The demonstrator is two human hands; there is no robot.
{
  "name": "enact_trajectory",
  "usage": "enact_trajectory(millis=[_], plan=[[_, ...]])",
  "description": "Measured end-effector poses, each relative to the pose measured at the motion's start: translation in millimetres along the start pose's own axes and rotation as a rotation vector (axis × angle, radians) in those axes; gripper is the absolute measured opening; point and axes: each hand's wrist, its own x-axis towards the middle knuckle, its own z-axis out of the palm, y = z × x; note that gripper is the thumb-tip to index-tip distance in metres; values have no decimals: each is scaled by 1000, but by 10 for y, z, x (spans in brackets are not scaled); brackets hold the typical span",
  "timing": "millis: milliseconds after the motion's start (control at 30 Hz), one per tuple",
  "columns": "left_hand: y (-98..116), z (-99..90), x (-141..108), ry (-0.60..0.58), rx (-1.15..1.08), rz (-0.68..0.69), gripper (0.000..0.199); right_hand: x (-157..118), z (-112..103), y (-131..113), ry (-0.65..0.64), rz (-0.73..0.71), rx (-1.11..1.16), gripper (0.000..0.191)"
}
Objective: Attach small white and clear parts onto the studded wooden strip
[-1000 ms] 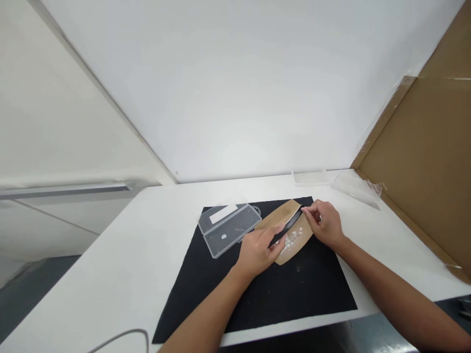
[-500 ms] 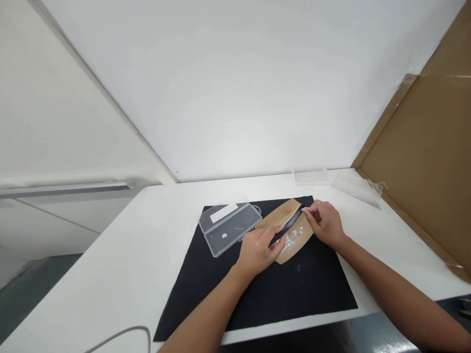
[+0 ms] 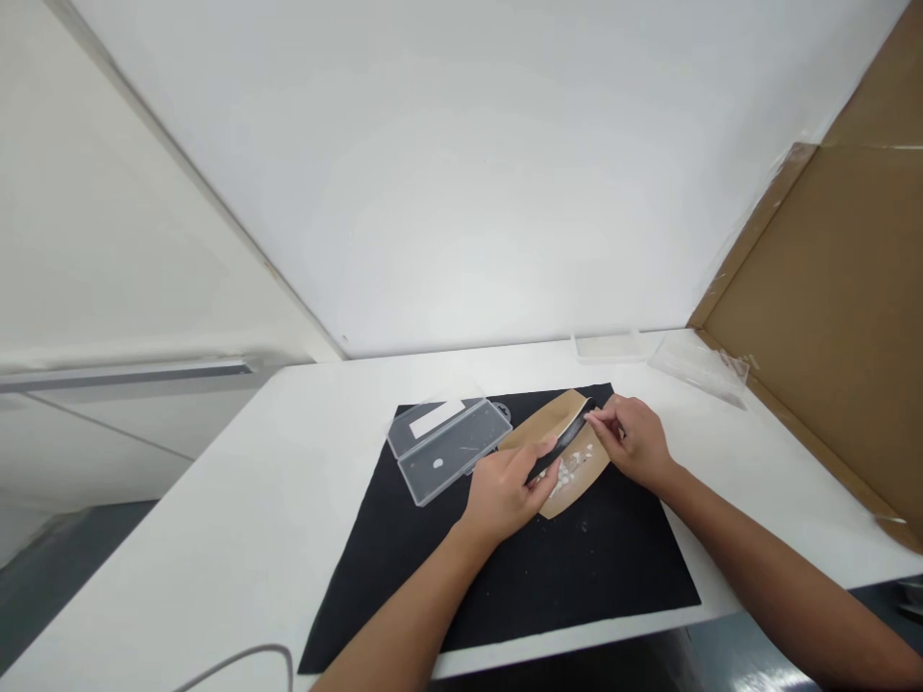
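Note:
A dark curved strip with a pale edge [image 3: 564, 442] slants above a brown paper sheet [image 3: 539, 423]. My left hand [image 3: 509, 485] is closed on the strip's lower left end, thumb and fingers on either side of it. At the strip's upper right end, the fingers of my right hand [image 3: 635, 440] are pinched together against it; whether they hold a small piece is too small to tell. Several small white flakes [image 3: 569, 471] lie on the brown paper below the strip. The paper rests on a black mat [image 3: 562, 577].
An open clear plastic case [image 3: 454, 452] with a white label lies left of the paper on the mat. Two clear plastic pieces [image 3: 611, 348] [image 3: 699, 369] are at the table's back right. Cardboard [image 3: 829, 317] stands at the right; a grey cable [image 3: 252, 652] is at the front left.
The fingers of my right hand have shifted slightly to the left along the strip. My left hand keeps its hold on the strip.

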Motion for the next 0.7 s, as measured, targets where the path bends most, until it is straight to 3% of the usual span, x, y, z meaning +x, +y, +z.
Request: enact_trajectory(millis=[133,400,700], plan=[[1,-10,15,23,20,8,22,-14,50,-121,-62,-109,-25,28],[28,-8,26,22,-42,22,22,29,-80,12,-31,-44,-18,30],[24,-7,21,13,-9,45,23,-46,9,-282,-86,-211,-89,31]])
